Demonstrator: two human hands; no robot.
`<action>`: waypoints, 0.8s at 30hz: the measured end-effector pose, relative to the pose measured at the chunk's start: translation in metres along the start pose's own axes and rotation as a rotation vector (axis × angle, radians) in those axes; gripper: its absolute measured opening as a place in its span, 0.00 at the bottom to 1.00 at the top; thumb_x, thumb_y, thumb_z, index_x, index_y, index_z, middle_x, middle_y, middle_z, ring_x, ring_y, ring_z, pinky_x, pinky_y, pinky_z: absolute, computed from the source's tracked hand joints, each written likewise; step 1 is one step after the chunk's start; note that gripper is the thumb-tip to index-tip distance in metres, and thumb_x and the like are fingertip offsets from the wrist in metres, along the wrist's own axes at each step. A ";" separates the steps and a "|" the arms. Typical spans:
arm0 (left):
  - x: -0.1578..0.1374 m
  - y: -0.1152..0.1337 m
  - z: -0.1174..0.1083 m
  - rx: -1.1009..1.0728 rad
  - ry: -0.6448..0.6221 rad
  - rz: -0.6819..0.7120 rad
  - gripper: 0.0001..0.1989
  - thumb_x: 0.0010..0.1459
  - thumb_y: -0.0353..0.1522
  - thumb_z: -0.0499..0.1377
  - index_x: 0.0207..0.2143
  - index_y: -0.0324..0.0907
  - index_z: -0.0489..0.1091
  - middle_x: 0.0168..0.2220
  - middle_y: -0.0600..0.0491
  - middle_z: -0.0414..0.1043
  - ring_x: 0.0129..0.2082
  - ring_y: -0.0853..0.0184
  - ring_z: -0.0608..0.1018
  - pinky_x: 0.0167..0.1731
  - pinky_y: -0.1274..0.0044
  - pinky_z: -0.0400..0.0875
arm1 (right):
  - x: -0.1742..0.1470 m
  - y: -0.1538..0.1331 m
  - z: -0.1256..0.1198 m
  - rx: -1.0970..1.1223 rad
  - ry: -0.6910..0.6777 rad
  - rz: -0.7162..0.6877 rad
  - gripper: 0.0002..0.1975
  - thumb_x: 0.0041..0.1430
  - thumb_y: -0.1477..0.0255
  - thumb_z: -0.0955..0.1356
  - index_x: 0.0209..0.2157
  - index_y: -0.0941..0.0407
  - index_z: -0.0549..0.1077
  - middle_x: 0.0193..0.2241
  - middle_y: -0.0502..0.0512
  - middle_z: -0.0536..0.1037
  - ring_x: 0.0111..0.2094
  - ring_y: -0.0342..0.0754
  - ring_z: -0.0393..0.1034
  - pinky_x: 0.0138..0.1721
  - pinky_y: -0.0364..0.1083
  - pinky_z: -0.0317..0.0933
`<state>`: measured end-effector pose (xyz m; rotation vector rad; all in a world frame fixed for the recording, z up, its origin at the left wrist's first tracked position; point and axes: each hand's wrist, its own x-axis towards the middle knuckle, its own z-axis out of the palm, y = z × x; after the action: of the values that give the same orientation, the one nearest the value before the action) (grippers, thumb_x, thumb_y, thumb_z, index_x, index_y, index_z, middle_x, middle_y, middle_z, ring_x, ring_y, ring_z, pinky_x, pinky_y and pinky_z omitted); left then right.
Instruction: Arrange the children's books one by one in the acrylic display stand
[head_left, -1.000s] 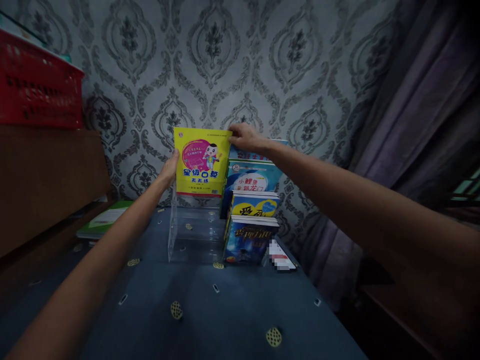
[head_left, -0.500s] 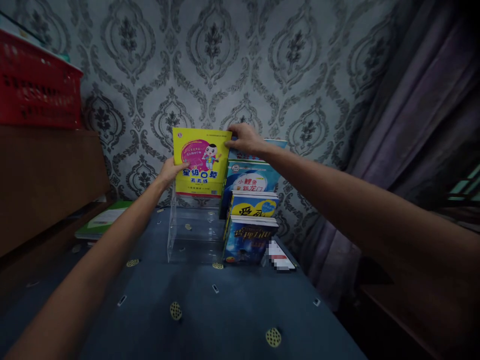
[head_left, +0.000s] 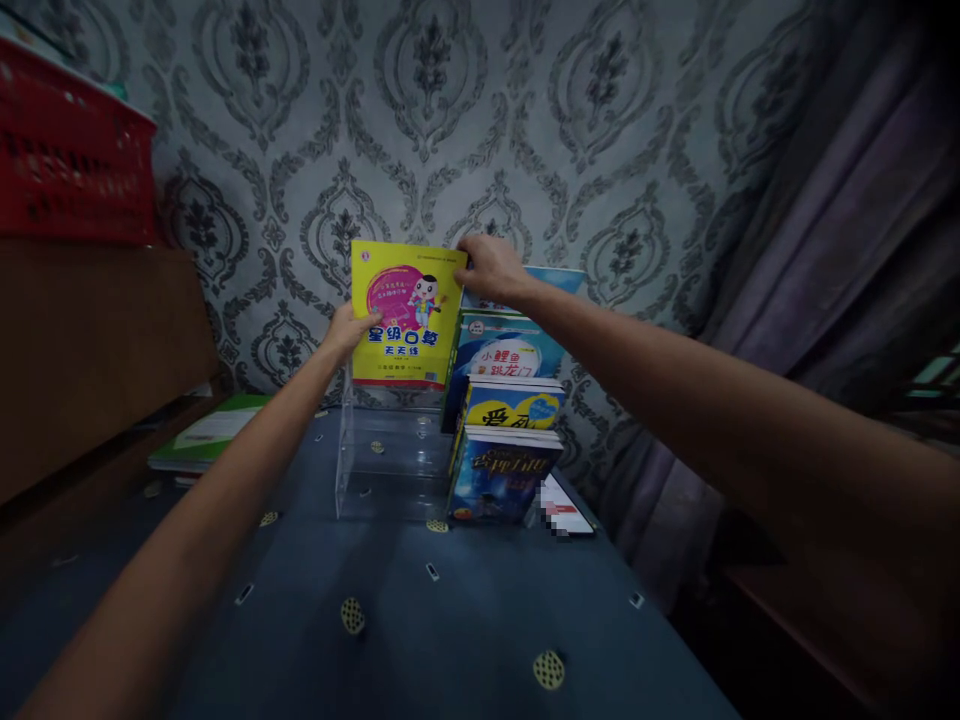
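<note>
Gripping yellow book (head_left: 409, 312), right hand (head_left: 491, 268) partly hiding rear blue book (head_left: 559, 284)

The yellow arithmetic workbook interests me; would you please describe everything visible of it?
The yellow arithmetic workbook looks like paper, closed and roughly upright, its cover facing the camera. A magenta oval and cartoon child sit above blue Chinese lettering, with a red strip along the bottom. The left hand's grip is on its left edge, thumb over the cover; the right hand's grip is at its upper right corner. Whether its base touches the clear plastic rack is unclear.
</note>
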<state>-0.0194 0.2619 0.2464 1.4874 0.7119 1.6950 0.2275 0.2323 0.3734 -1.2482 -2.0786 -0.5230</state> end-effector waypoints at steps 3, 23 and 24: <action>0.000 0.001 -0.004 0.013 -0.034 -0.017 0.26 0.37 0.38 0.74 0.39 0.37 0.75 0.32 0.50 0.81 0.31 0.59 0.82 0.38 0.68 0.78 | 0.002 0.002 -0.001 0.009 -0.019 -0.022 0.14 0.53 0.74 0.68 0.43 0.57 0.75 0.44 0.63 0.79 0.47 0.61 0.71 0.49 0.57 0.66; -0.007 0.005 -0.009 -0.055 -0.092 -0.127 0.21 0.50 0.43 0.71 0.40 0.36 0.77 0.35 0.45 0.83 0.33 0.57 0.85 0.40 0.67 0.81 | -0.003 -0.011 -0.018 0.015 -0.082 0.007 0.13 0.57 0.71 0.65 0.42 0.57 0.77 0.40 0.63 0.81 0.45 0.59 0.73 0.45 0.54 0.67; -0.008 0.006 -0.009 -0.058 -0.087 -0.131 0.21 0.51 0.43 0.71 0.40 0.36 0.77 0.34 0.45 0.83 0.32 0.57 0.85 0.39 0.68 0.81 | -0.004 -0.011 -0.020 0.017 -0.088 0.002 0.14 0.57 0.71 0.65 0.43 0.57 0.78 0.40 0.63 0.81 0.45 0.59 0.73 0.46 0.54 0.67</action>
<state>-0.0291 0.2529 0.2452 1.4342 0.6927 1.5309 0.2252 0.2121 0.3845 -1.2843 -2.1496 -0.4568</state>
